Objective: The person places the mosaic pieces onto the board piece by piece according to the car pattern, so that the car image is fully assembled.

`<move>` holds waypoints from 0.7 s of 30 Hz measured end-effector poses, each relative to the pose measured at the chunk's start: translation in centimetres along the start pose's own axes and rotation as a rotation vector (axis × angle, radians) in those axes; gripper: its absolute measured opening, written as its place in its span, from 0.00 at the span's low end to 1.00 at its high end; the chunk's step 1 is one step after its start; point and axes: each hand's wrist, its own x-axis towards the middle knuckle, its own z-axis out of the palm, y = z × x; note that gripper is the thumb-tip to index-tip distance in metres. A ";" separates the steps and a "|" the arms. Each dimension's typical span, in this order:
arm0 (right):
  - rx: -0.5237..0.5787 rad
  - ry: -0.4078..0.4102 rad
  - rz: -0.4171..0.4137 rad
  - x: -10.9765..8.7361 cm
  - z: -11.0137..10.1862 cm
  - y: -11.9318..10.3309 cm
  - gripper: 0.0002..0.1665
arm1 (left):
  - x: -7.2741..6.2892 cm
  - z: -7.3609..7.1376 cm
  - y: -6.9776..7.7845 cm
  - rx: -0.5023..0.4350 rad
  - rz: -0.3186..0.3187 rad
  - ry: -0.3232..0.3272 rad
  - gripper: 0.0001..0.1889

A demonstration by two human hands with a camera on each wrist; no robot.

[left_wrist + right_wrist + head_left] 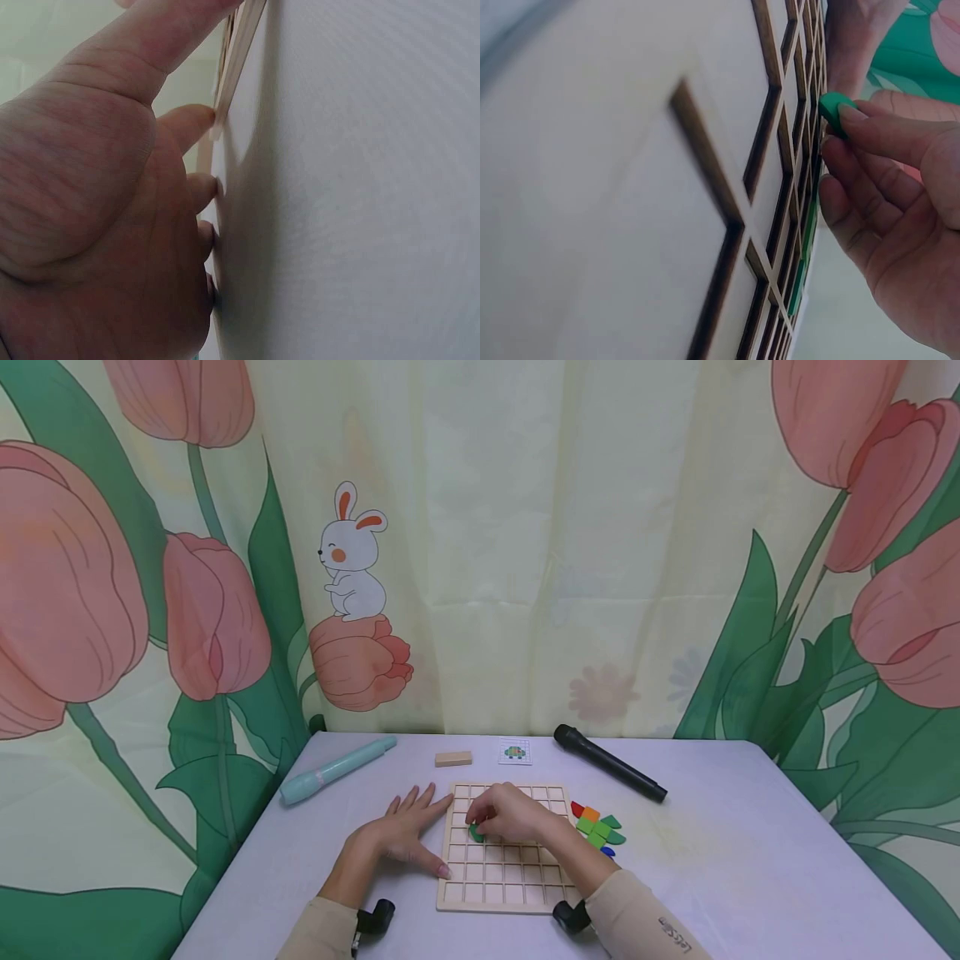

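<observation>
A square wooden grid board (491, 906) lies on the table in the head view. My left hand (397, 835) rests beside it with fingers spread, thumb and index finger at the board's left edge. The left wrist view shows that palm (82, 180), with fingertips down at the table and board edge. Over the upper left cells, my right hand (513, 814) pinches a small green tile with a rounded edge (832, 111) between thumb and finger. Further green pieces (802, 270) sit in the grid beyond, partly hidden by the hand in the head view.
Right of the board lies a cluster of coloured tiles (597, 829): red, orange, green and blue. Behind the board are a wooden block (453, 759) and a small pattern card (514, 752). A teal tube-shaped object (337, 770) lies back left, a black microphone (611, 764) back right.
</observation>
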 end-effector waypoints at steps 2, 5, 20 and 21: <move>0.001 -0.001 -0.002 0.0 0.0 0.0 0.09 | 0.0 0.0 0.0 0.000 0.000 0.000 0.65; 0.010 -0.006 -0.008 0.0 0.0 0.1 0.10 | 0.0 0.0 0.0 0.003 0.000 0.000 0.65; -0.007 0.036 -0.050 -0.1 -0.1 -0.2 0.10 | 0.1 0.2 -0.2 0.010 0.014 0.005 0.65; -0.002 0.042 -0.044 -0.1 -0.1 -0.2 0.10 | 0.1 0.2 -0.2 0.009 0.013 0.005 0.65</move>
